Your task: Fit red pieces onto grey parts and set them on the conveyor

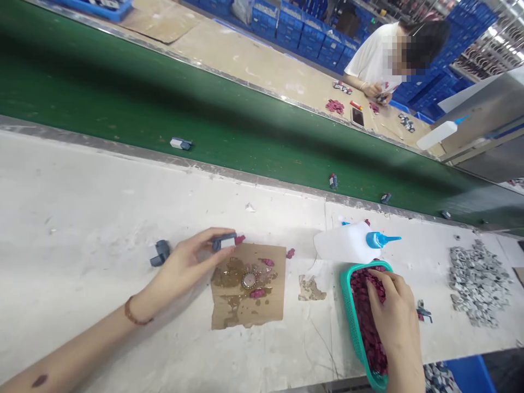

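Observation:
My left hand [192, 259] pinches a small grey-and-white plastic part [224, 242] with a dark red piece at its right end. Just below is a piece of cardboard [270, 314], wet with clear liquid, bearing a round cap-like disc [249, 280] and a couple of red pieces. My right hand [395, 305] reaches into a green basket [347, 295] full of small dark red pieces [364, 322]. Its fingers are bent together among them; whatever is between the fingertips is hidden. Behind the basket lies a white squeeze bottle [341, 243] with a blue nozzle.
Left of my left hand sits another grey part [160, 252]. A heap of small grey-white pieces [478, 284] is at the right. Beyond the table runs a green conveyor belt [245, 142] carrying several parts. Across it, a person [379, 60] handles small pieces at a bench.

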Motion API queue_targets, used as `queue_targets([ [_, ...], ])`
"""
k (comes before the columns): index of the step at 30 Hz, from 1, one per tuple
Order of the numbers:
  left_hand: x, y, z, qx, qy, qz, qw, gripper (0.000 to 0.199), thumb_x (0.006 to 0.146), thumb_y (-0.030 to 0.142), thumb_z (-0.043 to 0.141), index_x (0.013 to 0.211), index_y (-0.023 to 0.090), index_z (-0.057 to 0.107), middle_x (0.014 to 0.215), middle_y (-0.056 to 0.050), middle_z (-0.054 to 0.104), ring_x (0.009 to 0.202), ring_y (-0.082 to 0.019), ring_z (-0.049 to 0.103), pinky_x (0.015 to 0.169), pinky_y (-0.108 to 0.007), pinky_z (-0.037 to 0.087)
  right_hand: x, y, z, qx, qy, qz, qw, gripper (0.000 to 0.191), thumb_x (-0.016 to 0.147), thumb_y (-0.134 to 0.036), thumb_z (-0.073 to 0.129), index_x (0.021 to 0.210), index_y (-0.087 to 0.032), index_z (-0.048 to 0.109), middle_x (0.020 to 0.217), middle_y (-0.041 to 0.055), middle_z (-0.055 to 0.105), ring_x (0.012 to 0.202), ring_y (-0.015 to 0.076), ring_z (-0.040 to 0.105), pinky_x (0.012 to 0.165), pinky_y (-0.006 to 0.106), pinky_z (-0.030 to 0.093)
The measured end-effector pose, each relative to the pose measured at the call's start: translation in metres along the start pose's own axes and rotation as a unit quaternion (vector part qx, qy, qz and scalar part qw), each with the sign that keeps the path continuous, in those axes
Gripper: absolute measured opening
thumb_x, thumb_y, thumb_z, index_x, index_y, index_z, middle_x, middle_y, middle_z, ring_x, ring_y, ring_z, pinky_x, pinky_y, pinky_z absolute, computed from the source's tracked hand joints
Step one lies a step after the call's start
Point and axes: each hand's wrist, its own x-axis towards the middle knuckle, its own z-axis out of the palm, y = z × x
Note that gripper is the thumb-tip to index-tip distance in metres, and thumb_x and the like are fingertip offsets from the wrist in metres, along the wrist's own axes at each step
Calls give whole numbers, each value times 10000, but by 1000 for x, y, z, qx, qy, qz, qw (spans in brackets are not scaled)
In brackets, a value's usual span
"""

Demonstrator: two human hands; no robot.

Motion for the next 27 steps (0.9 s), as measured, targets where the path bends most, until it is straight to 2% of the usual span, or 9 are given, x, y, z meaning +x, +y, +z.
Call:
queue_targets([
  [3, 38, 3, -6, 54, 11, 57, 997, 387, 792, 467, 630, 1076, 206, 669, 1124, -98, 716, 944, -268, 659, 865, -368, 529, -1, 26, 11, -32, -31, -7, 999, 329, 936, -364, 373, 909, -230, 672, 893, 114, 640, 800, 296, 604, 700, 447, 500],
  [8, 117, 1, -8, 191, 54, 164, 966, 380, 874, 305, 492, 1204, 152, 599, 1215, -136, 663, 1071, -273, 608, 931, -389, 496, 2, 30, 18, 63, -19, 16, 998, 389, 901, -511, 427, 768, -243, 675, 820, 100, 669, 759, 286, 634, 715, 440, 509],
  [10, 141, 0, -10, 243, 71, 190, 949, 413, 879, 246, 455, 1258, 121, 562, 1248, -154, 634, 1158, -292, 556, 1009, -438, 441, 2, 28, 15, 126, -22, 75, 989, 393, 822, -596, 515, 753, -247, 682, 784, 83, 697, 679, 270, 639, 676, 429, 521],
  [12, 157, 0, -15, 272, 89, 195, 938, 441, 864, 227, 474, 1281, 106, 544, 1293, -165, 595, 1256, -317, 475, 1089, -476, 353, 0, 24, 10, 192, -24, 166, 967, 403, 716, -634, 616, 767, -243, 696, 763, 72, 727, 636, 266, 655, 642, 417, 538],
  [15, 167, -4, -32, 298, 130, 178, 929, 458, 853, 222, 494, 1293, 104, 536, 1410, -183, 478, 1386, -360, 295, 1155, -514, 210, -7, 14, 6, 293, -17, 274, 916, 434, 625, -599, 715, 850, -228, 723, 850, 81, 770, 762, 302, 713, 678, 406, 574],
  [18, 171, -11, -52, 311, 166, 131, 927, 438, 859, 227, 485, 1280, 126, 544, 1433, -183, 431, 1385, -394, 243, 1138, -555, 175, -15, -3, 8, 377, -5, 309, 873, 367, 644, -523, 757, 862, -228, 743, 877, 92, 776, 778, 308, 727, 651, 396, 595],
  [20, 175, -12, -62, 301, 164, 108, 933, 385, 853, 233, 493, 1215, 143, 586, 1352, -177, 497, 1312, -401, 328, 1104, -569, 224, -18, -19, 12, 447, 9, 291, 846, 265, 693, -478, 759, 821, -246, 749, 800, 91, 768, 670, 292, 720, 578, 403, 594],
  [23, 183, -8, -67, 263, 143, 98, 949, 274, 833, 196, 513, 1066, 141, 645, 1221, -170, 575, 1215, -381, 435, 1074, -543, 297, -16, -51, 20, 557, 9, 212, 803, 181, 748, -458, 749, 793, -282, 749, 680, 69, 740, 538, 275, 680, 470, 417, 570],
  [27, 181, 7, -57, 180, 145, 73, 970, 224, 886, 171, 459, 1031, 102, 615, 1169, -171, 618, 1174, -328, 503, 1058, -479, 352, -4, -93, 30, 599, -71, 159, 781, 243, 793, -471, 722, 748, -233, 713, 599, 29, 685, 482, 200, 630, 427, 329, 534],
])
